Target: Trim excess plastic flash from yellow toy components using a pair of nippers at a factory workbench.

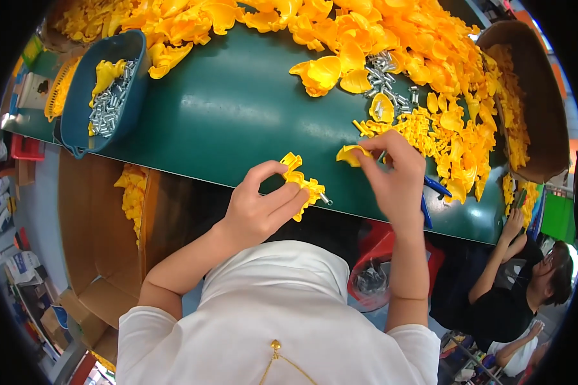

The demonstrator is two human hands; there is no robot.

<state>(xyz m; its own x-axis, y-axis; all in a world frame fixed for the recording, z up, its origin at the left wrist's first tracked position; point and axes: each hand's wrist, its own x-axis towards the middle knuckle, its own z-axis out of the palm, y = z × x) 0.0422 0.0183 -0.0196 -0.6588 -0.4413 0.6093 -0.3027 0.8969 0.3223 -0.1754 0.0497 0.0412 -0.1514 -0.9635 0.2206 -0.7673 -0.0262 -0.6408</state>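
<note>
My left hand (263, 199) is closed on a yellow plastic part (295, 178) with an uneven, notched outline. From the lower right of that part sticks out a small silver metal cylinder (325, 199). My right hand (395, 170) pinches a curved yellow plastic shell (351, 155) between thumb and fingers, above the green table (237, 115). Both hands are near the table's front edge, apart from each other. Just beyond the right hand lies a heap of small yellow pieces (424, 131).
Yellow shells (392, 32) are piled along the far side, with silver cylinders (385, 80) among them. A blue basket (74, 115) of metal cylinders stands left. A blue-handled tool (437, 187) lies beside my right wrist. Cardboard boxes (90, 212) flank the table; a co-worker (514, 289) is at right.
</note>
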